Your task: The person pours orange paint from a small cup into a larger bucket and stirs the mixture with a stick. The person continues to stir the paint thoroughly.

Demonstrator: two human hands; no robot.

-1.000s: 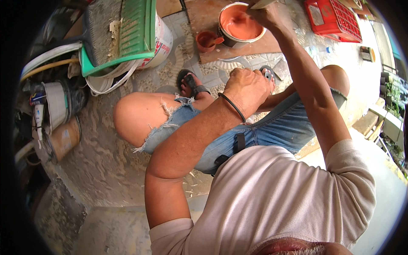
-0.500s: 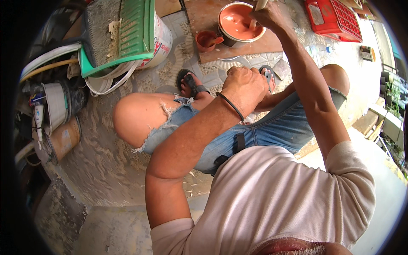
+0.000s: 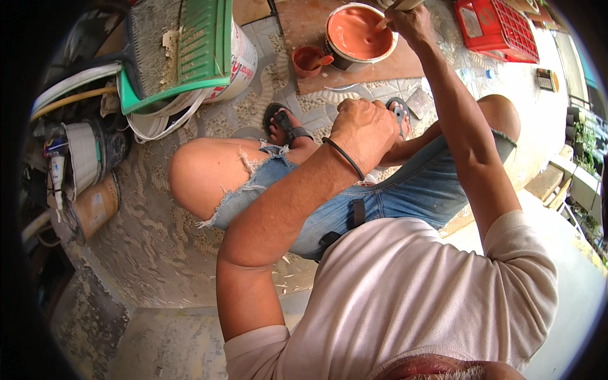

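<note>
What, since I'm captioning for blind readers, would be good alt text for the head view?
Seen from above, a bare right hand grips a pale stick dipped into a bucket of orange liquid; the left hand is curled between bent knees. A red crate sits farther right.

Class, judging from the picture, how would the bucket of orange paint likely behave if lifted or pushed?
The bucket is probably heavy for its size: orange paint fills much of it. Its top is open, so tilting would likely spill the glossy paint. Upright on a board, it would probably slide rather than roll.
</note>
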